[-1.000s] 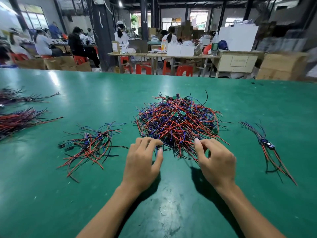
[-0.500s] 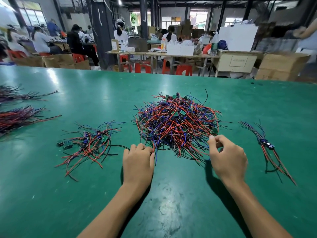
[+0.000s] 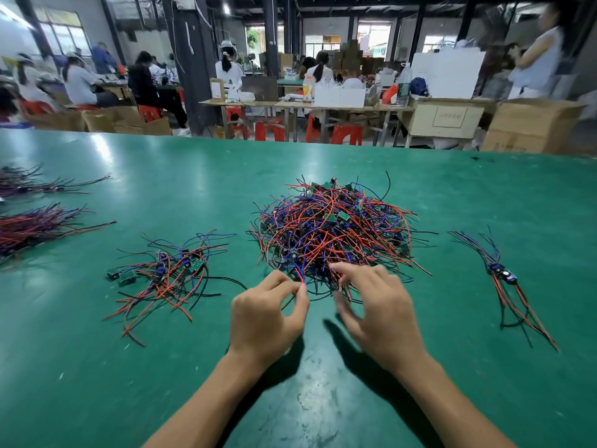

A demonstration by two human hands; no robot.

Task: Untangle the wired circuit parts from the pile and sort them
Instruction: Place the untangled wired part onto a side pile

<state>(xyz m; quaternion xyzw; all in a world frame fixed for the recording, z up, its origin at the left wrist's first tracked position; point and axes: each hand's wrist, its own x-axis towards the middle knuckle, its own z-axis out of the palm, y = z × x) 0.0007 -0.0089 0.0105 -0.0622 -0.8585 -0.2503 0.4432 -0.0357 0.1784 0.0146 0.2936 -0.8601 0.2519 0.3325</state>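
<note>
A tangled pile (image 3: 336, 227) of red, blue and black wires with small green circuit boards lies in the middle of the green table (image 3: 323, 399). My left hand (image 3: 266, 318) is at the pile's near edge and pinches the ends of a red and a blue wire between thumb and fingers. My right hand (image 3: 374, 308) hovers beside it over the pile's near edge, its fingers spread and slightly blurred, holding nothing. A small loose group of wired parts (image 3: 168, 276) lies to the left. A straight bundle of a few parts (image 3: 504, 282) lies to the right.
Two thick bundles of sorted wires (image 3: 35, 224) lie at the table's far left edge. Beyond the table's far edge stand work benches, red stools, cardboard boxes and several people.
My left hand has gone from resting flat by the pile to pinching wire ends. My right hand has moved left from the pile's right edge and opened its fingers.
</note>
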